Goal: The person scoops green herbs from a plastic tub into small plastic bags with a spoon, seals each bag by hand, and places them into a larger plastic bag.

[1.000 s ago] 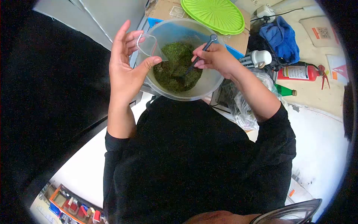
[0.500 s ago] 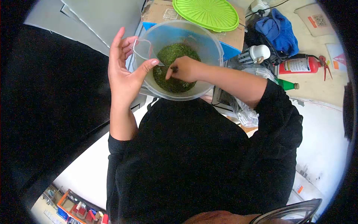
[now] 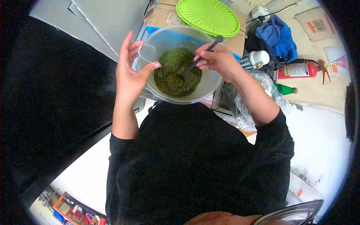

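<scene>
A big translucent plastic tub (image 3: 212, 84) holds a heap of dried green herb-like flakes (image 3: 176, 60). At the tub's left rim, my left hand (image 3: 131, 77) holds a small clear cup (image 3: 148, 53) between thumb and fingers. The cup's rim shows as a pale ring; whether anything is in it I cannot tell. My right hand (image 3: 219, 62) grips a black spoon (image 3: 193, 66) by the handle, over the right side of the tub. The spoon slants down to the left, its lower end in the flakes.
A green ribbed lid (image 3: 208, 17) lies on a cardboard box (image 3: 163, 15) behind the tub. To the right are a blue towel (image 3: 277, 37), a white-topped container (image 3: 258, 58), clear plastic bags (image 3: 262, 84), a green bottle (image 3: 287, 89) and a red fire extinguisher (image 3: 300, 70).
My right hand has risen from the flakes and moved right, so the spoon's handle now shows. My left hand keeps the cup near the rim, with the view shifted slightly.
</scene>
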### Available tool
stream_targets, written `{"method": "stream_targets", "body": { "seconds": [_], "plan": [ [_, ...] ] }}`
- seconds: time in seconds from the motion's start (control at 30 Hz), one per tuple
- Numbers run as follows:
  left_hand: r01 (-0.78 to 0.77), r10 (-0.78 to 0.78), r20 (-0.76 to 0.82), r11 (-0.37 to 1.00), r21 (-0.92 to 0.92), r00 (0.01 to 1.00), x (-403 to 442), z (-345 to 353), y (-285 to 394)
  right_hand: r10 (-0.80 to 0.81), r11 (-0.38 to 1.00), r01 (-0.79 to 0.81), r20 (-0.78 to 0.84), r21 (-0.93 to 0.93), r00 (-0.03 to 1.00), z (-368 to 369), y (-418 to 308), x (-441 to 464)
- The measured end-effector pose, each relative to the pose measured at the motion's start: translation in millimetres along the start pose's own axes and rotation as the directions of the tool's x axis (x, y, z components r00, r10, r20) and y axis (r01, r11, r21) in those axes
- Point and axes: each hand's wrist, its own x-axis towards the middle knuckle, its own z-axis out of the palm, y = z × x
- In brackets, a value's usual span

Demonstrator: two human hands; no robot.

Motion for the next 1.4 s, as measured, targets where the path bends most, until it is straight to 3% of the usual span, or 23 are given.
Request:
{"method": "stream_targets", "body": {
  "seconds": [0.13, 0.17, 0.23, 0.33, 0.5, 0.6, 0.73, 0.77, 0.87, 0.97, 1.07, 1.13, 1.23, 1.27, 1.33, 1.4],
  "plan": [
    [0.013, -0.018, 0.052, 0.995, 0.096, 0.998, -1, 9, 4, -0.283, 0.939, 0.313, -0.193, 0.145, 0.939, -11, -1, -29],
    [-0.062, 0.048, 0.078, 0.979, 0.194, 0.996, -1, 11, 6, -0.36, 0.895, 0.407, -0.244, 0.181, 0.9, -11, -1, -36],
    [-0.03, -0.003, 0.122, 0.962, 0.272, 0.993, -5, 19, 17, -0.503, 0.786, 0.57, -0.288, 0.239, 0.815, -14, 0, -46],
    [-0.07, 0.007, 0.168, 0.927, 0.368, 0.986, -8, 33, 18, -0.663, 0.654, 0.74, -0.351, 0.159, 0.661, -3, 1, -59],
    [-0.125, 0.047, 0.199, 0.908, 0.4, 0.979, -12, 47, 17, -0.851, 0.507, 0.832, -0.284, -0.225, 0.442, 18, 14, -68],
    [-0.15, 0.081, 0.176, 0.893, 0.425, 0.981, -14, 49, 18, -0.977, 0.213, 0.903, -0.092, -0.373, 0.192, 25, 32, -64],
    [-0.101, 0.016, 0.181, 0.876, 0.471, 0.983, -17, 52, 18, -0.962, -0.067, 0.835, 0.258, -0.547, 0.092, 28, 32, -78],
    [-0.107, 0.023, 0.183, 0.882, 0.459, 0.983, -18, 52, 17, -0.96, -0.089, 0.848, 0.273, -0.522, 0.067, 30, 35, -76],
    [-0.113, 0.041, 0.17, 0.893, 0.437, 0.985, -19, 54, 15, -0.98, -0.071, 0.803, 0.193, -0.591, 0.055, 27, 42, -76],
    [-0.099, 0.051, 0.12, 0.896, 0.433, 0.991, -20, 54, 21, -0.865, 0.323, 0.661, 0.071, -0.678, 0.496, 21, 30, -86],
    [-0.121, 0.102, 0.069, 0.902, 0.414, 0.992, -22, 58, 28, -0.74, 0.407, 0.51, 0.053, -0.758, 0.67, 16, 35, -79],
    [-0.167, 0.165, 0.042, 0.89, 0.423, 0.985, -25, 63, 37, -0.686, 0.504, 0.41, -0.064, -0.76, 0.725, 35, 36, -83],
    [-0.115, 0.113, 0.029, 0.912, 0.394, 0.993, -29, 70, 58, -0.535, 0.707, 0.332, -0.165, -0.624, 0.828, 50, 35, -79],
    [-0.095, 0.091, 0.027, 0.958, 0.272, 0.995, -29, 74, 55, -0.473, 0.773, 0.313, -0.174, -0.552, 0.864, 48, 35, -77],
    [-0.044, 0.043, 0.032, 0.999, 0.016, 0.999, -30, 82, 40, -0.55, 0.769, 0.423, -0.157, -0.479, 0.82, 39, 38, -76],
    [0.152, -0.112, 0.183, 0.964, -0.217, 0.977, -33, 83, 35, -0.573, 0.773, 0.47, -0.15, -0.425, 0.806, 29, 38, -81]
  ]
}}
